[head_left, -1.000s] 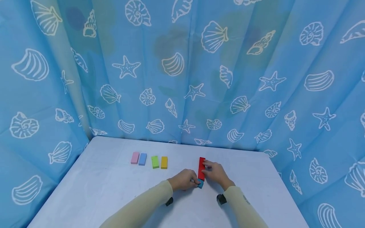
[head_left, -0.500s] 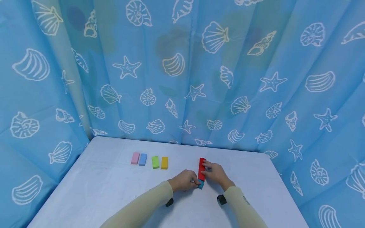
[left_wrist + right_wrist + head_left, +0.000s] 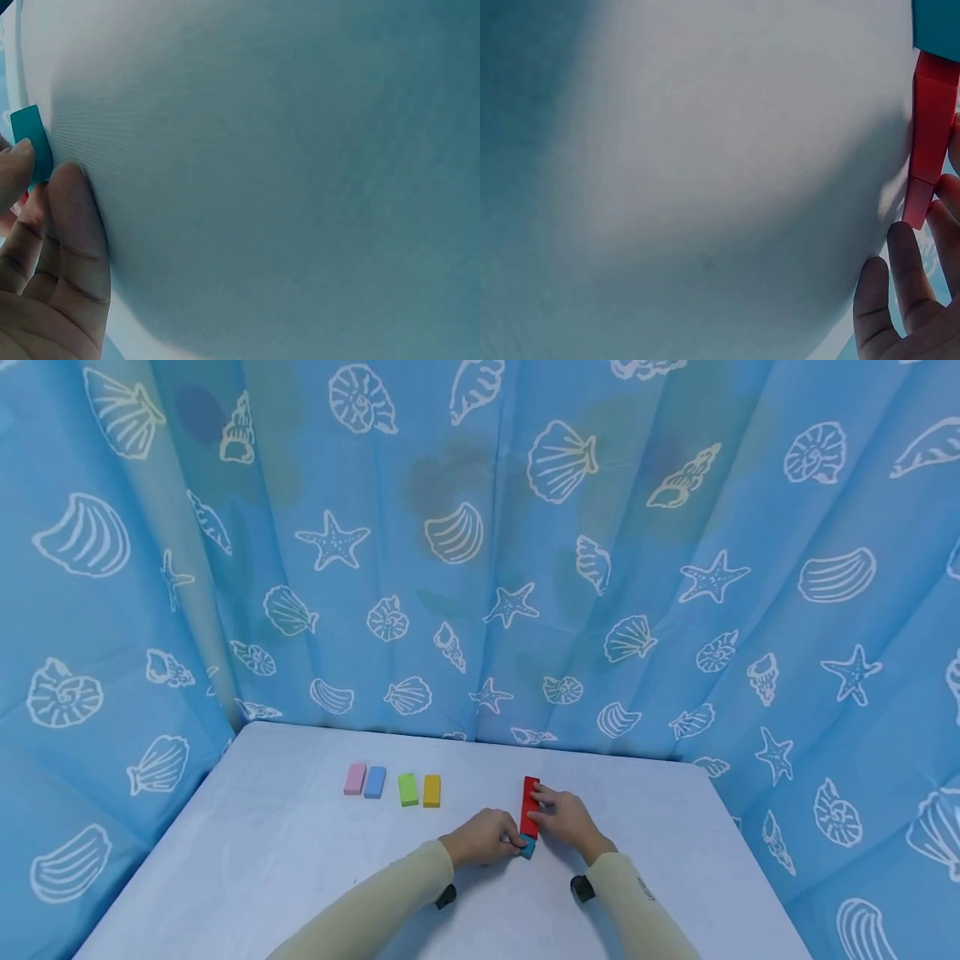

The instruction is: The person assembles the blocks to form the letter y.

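My left hand (image 3: 482,837) pinches a small teal block (image 3: 527,847) at the near end of a red row. Its thumb rests on the block's face in the left wrist view, where the teal block (image 3: 31,142) shows at the left edge. Red blocks (image 3: 529,818) lie end to end on the table, with a seam between them visible in the right wrist view. My right hand (image 3: 567,818) touches the red blocks from the right with thumb and fingertips, its fingers loosely spread. The teal block meets the near red end or nearly so; I cannot tell if they touch.
Pink (image 3: 355,779), light blue (image 3: 375,782), green (image 3: 408,789) and yellow (image 3: 432,791) blocks stand in a loose row to the left on the white table (image 3: 225,860). A blue shell-print curtain (image 3: 480,568) closes off the back and sides.
Both hands stay almost still at the red and teal blocks. The whole head view shifts by a few pixels; the other blocks have not moved on the table.
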`<action>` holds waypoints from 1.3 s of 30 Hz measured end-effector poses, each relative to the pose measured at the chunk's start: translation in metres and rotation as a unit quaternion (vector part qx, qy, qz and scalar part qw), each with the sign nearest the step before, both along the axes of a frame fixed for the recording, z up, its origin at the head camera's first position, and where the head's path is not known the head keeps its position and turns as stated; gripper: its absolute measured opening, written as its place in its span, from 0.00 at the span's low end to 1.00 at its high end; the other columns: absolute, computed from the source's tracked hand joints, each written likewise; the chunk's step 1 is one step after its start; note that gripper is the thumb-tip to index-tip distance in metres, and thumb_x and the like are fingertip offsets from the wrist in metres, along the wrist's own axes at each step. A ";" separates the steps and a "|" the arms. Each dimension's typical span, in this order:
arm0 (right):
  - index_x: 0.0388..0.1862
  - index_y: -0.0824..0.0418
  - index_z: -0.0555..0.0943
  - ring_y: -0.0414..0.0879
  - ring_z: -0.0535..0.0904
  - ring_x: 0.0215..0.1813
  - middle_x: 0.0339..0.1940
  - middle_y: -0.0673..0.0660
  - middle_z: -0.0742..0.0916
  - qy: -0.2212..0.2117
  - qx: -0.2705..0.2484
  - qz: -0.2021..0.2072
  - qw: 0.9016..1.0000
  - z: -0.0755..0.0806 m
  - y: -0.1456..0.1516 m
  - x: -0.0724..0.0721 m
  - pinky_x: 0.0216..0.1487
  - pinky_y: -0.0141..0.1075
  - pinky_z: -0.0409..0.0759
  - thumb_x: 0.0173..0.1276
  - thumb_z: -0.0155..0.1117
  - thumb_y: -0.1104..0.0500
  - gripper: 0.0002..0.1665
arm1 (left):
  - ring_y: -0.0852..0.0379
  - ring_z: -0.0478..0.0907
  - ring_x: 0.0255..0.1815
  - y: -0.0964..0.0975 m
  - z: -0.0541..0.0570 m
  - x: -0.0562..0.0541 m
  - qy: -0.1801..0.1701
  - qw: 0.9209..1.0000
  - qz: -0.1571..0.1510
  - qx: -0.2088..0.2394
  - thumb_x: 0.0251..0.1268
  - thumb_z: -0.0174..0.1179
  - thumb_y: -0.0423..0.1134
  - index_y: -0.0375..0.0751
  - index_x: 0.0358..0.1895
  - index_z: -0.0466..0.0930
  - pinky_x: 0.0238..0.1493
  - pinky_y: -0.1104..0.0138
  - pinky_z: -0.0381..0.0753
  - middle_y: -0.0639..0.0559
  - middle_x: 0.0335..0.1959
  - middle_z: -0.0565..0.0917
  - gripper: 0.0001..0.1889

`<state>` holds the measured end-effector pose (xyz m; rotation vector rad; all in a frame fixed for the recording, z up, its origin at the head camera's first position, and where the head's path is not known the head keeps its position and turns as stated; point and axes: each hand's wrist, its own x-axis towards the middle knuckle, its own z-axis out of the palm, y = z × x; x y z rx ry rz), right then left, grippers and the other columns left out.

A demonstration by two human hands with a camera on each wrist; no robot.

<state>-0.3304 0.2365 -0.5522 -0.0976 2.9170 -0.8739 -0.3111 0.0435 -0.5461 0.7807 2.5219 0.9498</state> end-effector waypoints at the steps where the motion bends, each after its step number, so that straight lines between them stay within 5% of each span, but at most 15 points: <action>1: 0.67 0.52 0.76 0.62 0.68 0.73 0.72 0.55 0.76 0.001 0.000 0.000 1.000 0.000 0.000 0.000 0.64 0.55 0.75 0.63 0.72 0.57 0.33 | 0.65 0.74 0.38 0.000 0.000 0.000 0.000 1.000 0.001 0.000 0.61 0.69 0.36 0.48 0.43 0.91 0.35 0.75 0.78 0.59 0.40 0.84 0.08; 9: 0.67 0.53 0.76 0.63 0.67 0.73 0.71 0.56 0.76 -0.001 -0.018 -0.010 1.000 -0.001 -0.001 0.001 0.66 0.58 0.72 0.64 0.70 0.57 0.31 | 0.64 0.73 0.37 0.001 0.004 0.003 -0.012 1.000 0.006 -0.002 0.61 0.68 0.36 0.47 0.44 0.90 0.36 0.74 0.79 0.59 0.40 0.84 0.09; 17: 0.68 0.53 0.76 0.63 0.67 0.74 0.72 0.56 0.76 -0.006 -0.025 -0.014 1.000 0.000 -0.002 0.003 0.66 0.57 0.73 0.64 0.71 0.58 0.32 | 0.66 0.75 0.38 0.003 0.003 0.004 0.021 1.000 0.001 -0.020 0.61 0.69 0.38 0.49 0.43 0.90 0.49 0.70 0.80 0.62 0.37 0.86 0.08; 27: 0.68 0.53 0.76 0.63 0.66 0.74 0.72 0.55 0.75 -0.003 -0.025 -0.014 1.000 -0.001 -0.002 0.004 0.66 0.58 0.72 0.64 0.71 0.58 0.32 | 0.63 0.79 0.42 0.002 0.003 0.006 0.037 0.999 0.007 -0.016 0.60 0.70 0.38 0.47 0.42 0.90 0.52 0.65 0.82 0.61 0.36 0.87 0.08; 39: 0.69 0.51 0.75 0.61 0.65 0.75 0.73 0.53 0.74 -0.007 -0.023 -0.018 1.000 -0.003 -0.002 0.003 0.67 0.57 0.71 0.64 0.71 0.56 0.33 | 0.64 0.76 0.41 -0.004 0.000 0.006 -0.007 0.999 0.030 0.030 0.62 0.68 0.40 0.48 0.44 0.90 0.46 0.70 0.81 0.61 0.37 0.86 0.08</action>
